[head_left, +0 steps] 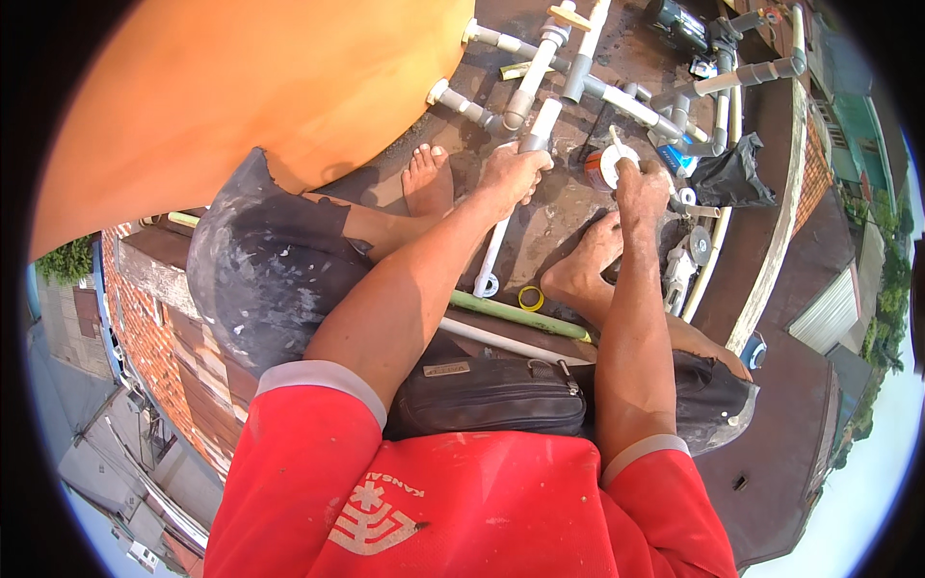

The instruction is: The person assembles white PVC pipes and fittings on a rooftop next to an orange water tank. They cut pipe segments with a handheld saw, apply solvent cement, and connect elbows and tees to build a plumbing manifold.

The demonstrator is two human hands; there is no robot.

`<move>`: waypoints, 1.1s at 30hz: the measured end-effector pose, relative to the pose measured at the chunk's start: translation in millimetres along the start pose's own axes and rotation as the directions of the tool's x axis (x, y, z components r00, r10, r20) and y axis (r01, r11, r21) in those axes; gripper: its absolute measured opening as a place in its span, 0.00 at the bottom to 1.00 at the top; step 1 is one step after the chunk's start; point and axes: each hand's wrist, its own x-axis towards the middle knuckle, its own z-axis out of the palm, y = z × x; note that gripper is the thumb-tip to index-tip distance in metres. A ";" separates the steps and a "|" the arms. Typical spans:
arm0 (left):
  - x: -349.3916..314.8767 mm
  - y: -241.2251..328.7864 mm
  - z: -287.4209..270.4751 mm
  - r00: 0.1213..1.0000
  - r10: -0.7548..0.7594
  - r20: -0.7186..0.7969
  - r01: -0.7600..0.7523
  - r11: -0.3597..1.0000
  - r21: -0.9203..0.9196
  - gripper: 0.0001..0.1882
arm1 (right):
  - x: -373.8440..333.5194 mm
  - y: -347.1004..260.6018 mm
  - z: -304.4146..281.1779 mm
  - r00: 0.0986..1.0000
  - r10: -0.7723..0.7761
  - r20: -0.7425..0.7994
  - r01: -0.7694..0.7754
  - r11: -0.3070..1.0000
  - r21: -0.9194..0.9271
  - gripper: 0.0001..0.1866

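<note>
My left hand [515,179] is closed around a white plastic pipe with a grey coupling [533,143] just beyond the fingers. The pipe's white upper part [546,118] points toward the grey pipe joints. Below that hand, a thin white pipe [494,252] slants down to a white ring of tape [490,285]. My right hand [641,190] is closed, its fingertips at the edge of an orange-red can [595,173] with a round white top [621,160]. A thin white stick [615,138] rises by the can's far side. What those fingers grip is hidden.
A large orange tank [260,87] fills the upper left. Joined grey and white pipes [631,104] and a dark pump [677,26] lie ahead. By my right foot [585,257] are an angle grinder [682,265] and black bag [737,175]. Yellow tape [530,299] lies between my feet.
</note>
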 end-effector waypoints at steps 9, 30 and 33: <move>9.6 -11.3 11.8 0.999 -0.031 0.029 0.030 0.999 0.036 0.07 | 49.7 59.4 -36.5 0.997 -0.061 0.039 0.068 0.968 -0.242 0.26; 45.5 -13.3 19.3 0.986 -0.109 0.125 0.132 0.973 -0.189 0.07 | 73.0 65.7 1.9 0.914 -0.303 0.269 0.388 0.844 -0.370 0.28; 47.0 -14.5 17.7 0.971 -0.134 0.196 0.189 0.936 -0.298 0.05 | 77.4 56.7 -3.6 0.903 -0.240 0.356 0.365 0.867 -0.340 0.29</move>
